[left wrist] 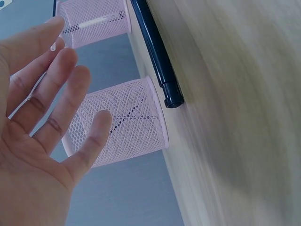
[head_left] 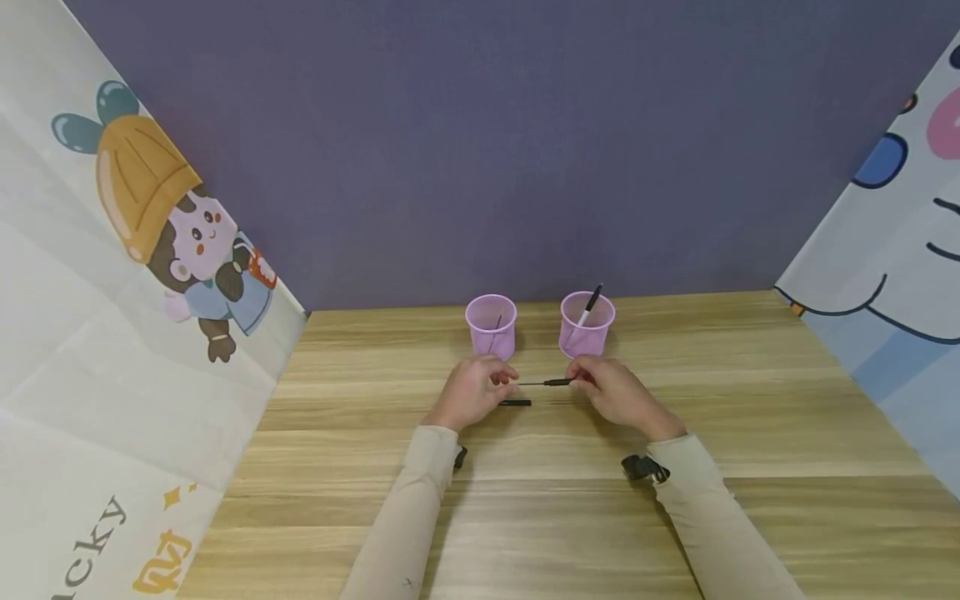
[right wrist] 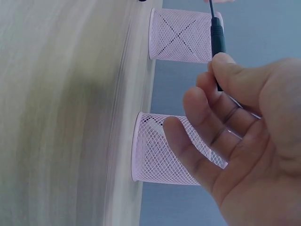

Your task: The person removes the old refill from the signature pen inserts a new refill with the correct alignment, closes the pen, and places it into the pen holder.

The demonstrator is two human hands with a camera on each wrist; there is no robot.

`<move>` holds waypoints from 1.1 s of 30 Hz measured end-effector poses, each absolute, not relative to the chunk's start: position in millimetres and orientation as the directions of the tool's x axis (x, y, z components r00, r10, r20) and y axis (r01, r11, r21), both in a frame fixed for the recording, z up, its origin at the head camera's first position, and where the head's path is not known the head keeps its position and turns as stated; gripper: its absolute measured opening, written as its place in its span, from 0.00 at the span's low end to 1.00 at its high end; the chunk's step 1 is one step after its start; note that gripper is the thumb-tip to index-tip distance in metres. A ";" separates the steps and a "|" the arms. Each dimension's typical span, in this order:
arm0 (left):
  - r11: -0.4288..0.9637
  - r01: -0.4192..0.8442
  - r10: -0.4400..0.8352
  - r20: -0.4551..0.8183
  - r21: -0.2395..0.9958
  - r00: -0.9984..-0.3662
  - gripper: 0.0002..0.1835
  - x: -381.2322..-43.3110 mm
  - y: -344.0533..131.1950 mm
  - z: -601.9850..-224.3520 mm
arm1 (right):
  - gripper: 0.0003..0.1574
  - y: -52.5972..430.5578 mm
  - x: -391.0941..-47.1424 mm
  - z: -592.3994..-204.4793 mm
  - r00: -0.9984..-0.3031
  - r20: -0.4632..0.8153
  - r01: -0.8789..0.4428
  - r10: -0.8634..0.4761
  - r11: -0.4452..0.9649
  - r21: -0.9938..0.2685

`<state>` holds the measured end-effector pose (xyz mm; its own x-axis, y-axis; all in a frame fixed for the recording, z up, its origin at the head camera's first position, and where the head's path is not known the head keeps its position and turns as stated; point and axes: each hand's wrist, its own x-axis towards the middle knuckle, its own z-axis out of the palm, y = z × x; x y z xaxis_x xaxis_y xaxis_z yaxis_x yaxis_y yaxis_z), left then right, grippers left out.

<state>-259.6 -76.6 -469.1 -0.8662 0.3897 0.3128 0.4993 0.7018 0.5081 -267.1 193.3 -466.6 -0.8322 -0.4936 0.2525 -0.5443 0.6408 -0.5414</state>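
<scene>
My right hand (head_left: pixel 617 392) pinches a short black pen section (right wrist: pixel 217 40) between thumb and fingertips. A thin dark refill (head_left: pixel 531 384) runs from that section toward my left hand (head_left: pixel 474 390). In the left wrist view, my left thumb and index finger pinch the refill, and a small pale end (left wrist: pixel 53 46) pokes out below them; the other fingers are spread. Under the left hand, a black pen barrel (head_left: pixel 517 403) lies on the table, partly hidden by the fingers in the head view.
Two pink mesh cups stand at the table's back. The left cup (head_left: pixel 492 340) holds a thin dark stick; the right cup (head_left: pixel 583 343) holds a white pen with a black end (head_left: pixel 593 298). A dark panel (head_left: pixel 525 150) rises behind the wooden table (head_left: pixel 540 533).
</scene>
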 end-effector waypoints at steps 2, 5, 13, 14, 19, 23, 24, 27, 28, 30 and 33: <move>0.704 0.503 0.394 0.313 0.501 -0.864 0.07 -258.8 -76.2 -467.9 | 0.03 192.2 -266.7 -466.0 -0.833 0.249 -0.542 -0.494 0.638 -0.547; 0.708 0.508 0.401 0.313 0.492 -0.861 0.07 -257.9 -76.0 -466.7 | 0.03 190.4 -266.1 -465.1 -0.831 0.253 -0.545 -0.496 0.632 -0.551; 0.706 0.518 0.410 0.317 0.483 -0.855 0.07 -257.4 -76.6 -465.2 | 0.03 186.8 -267.1 -465.4 -0.818 0.270 -0.566 -0.508 0.629 -0.533; 0.704 0.519 0.411 0.318 0.485 -0.854 0.07 -257.4 -76.5 -464.9 | 0.03 186.6 -267.3 -465.0 -0.817 0.272 -0.568 -0.508 0.627 -0.533; 0.698 0.523 0.410 0.326 0.488 -0.852 0.07 -257.8 -76.1 -464.9 | 0.03 186.2 -267.3 -463.4 -0.814 0.283 -0.574 -0.508 0.625 -0.529; 0.714 0.527 0.410 0.335 0.462 -0.848 0.06 -257.1 -75.7 -466.2 | 0.03 186.0 -265.7 -463.6 -0.819 0.276 -0.565 -0.503 0.624 -0.539; 0.717 0.526 0.411 0.332 0.458 -0.849 0.06 -256.6 -75.6 -466.6 | 0.03 185.9 -264.9 -463.9 -0.819 0.275 -0.565 -0.503 0.622 -0.543; 0.718 0.527 0.417 0.325 0.454 -0.848 0.05 -254.7 -74.8 -466.8 | 0.03 186.3 -262.7 -466.1 -0.818 0.281 -0.566 -0.502 0.619 -0.544; 0.716 0.527 0.418 0.322 0.458 -0.849 0.06 -254.2 -74.4 -466.8 | 0.03 186.6 -262.2 -466.8 -0.818 0.283 -0.567 -0.501 0.618 -0.545; 0.709 0.527 0.419 0.321 0.469 -0.849 0.06 -253.8 -73.5 -466.7 | 0.02 187.2 -261.8 -467.6 -0.821 0.284 -0.564 -0.496 0.624 -0.541; 0.706 0.528 0.413 0.330 0.473 -0.849 0.05 -254.3 -72.3 -467.0 | 0.04 188.1 -262.8 -467.5 -0.826 0.274 -0.556 -0.493 0.629 -0.543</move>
